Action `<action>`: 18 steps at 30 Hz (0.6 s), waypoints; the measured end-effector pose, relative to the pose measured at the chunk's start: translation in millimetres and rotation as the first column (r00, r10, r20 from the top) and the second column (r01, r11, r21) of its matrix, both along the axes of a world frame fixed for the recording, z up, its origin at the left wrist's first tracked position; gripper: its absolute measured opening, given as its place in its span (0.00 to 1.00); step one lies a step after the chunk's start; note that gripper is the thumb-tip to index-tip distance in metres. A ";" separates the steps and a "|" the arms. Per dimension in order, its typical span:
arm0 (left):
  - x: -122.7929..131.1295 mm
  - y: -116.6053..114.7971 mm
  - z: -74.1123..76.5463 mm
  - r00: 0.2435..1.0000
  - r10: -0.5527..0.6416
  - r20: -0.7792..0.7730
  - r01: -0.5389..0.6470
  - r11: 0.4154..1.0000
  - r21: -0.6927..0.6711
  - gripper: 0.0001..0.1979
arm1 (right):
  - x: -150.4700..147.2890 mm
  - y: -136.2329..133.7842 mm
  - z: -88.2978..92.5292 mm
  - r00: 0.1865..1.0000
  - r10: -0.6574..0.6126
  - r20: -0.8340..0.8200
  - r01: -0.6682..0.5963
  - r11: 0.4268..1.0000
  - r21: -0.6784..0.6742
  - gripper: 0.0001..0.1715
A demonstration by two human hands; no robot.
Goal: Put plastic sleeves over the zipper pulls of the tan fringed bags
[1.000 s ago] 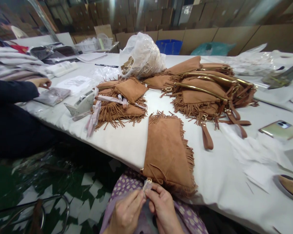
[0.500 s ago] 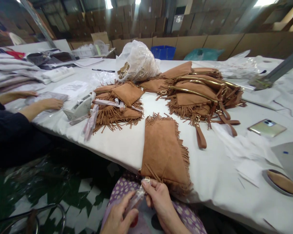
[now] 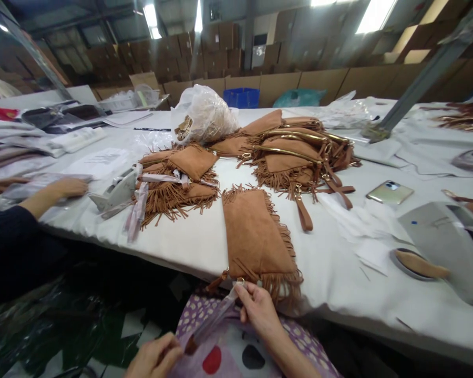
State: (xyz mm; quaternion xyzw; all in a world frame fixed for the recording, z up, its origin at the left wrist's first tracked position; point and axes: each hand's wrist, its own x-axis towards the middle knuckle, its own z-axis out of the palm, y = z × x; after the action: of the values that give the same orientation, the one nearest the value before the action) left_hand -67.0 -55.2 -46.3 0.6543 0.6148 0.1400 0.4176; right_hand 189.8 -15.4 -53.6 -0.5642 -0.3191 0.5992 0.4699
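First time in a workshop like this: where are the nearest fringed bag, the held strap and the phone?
Fringed bag [image 3: 256, 233], head view: middle of its flat upper side.
Held strap [image 3: 214, 316], head view: midway along its length.
Phone [image 3: 388, 192], head view: its back.

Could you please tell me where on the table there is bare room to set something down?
There is bare tabletop between the left fringed pile and the single bag in front, and a patch right of that bag, short of the white paper. It is crowded at the back, around the plastic bag and gold-trimmed bags.
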 end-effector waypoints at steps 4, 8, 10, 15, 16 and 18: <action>28.5 40.2 6.6 0.986 0.125 0.112 -0.142 0.978 0.155 0.19 | 3.6 -7.6 -4.3 0.997 -0.022 0.068 0.022 1.000 0.001 0.27; 84.5 62.0 -7.7 0.979 0.171 0.108 -0.199 0.911 0.361 0.20 | 10.4 -20.6 0.1 0.985 -0.043 0.168 0.042 0.999 0.009 0.27; 105.9 62.2 -18.1 0.975 0.179 0.132 -0.216 0.905 0.367 0.17 | 16.7 -27.2 6.4 0.965 -0.067 0.255 0.055 0.997 0.055 0.25; 113.2 53.9 -20.3 0.959 0.065 0.277 -0.149 0.944 0.295 0.09 | 34.4 -27.1 30.9 0.794 -0.152 0.589 -0.096 0.925 0.367 0.14; 110.3 53.6 -14.4 0.954 0.046 0.297 -0.136 0.947 0.291 0.10 | 35.5 -22.8 36.3 0.748 -0.151 0.646 -0.186 0.887 0.422 0.12; 106.1 55.3 2.6 0.942 0.032 0.335 -0.132 0.951 0.281 0.12 | 33.0 -10.7 45.9 0.654 -0.120 0.747 -0.384 0.798 0.464 0.15</action>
State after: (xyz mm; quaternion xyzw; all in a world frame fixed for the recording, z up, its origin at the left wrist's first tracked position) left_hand 39.1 0.1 -43.8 0.6512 0.5356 0.3555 0.4034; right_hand 222.8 -26.1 -7.7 -0.5584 -0.6932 0.2197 0.3992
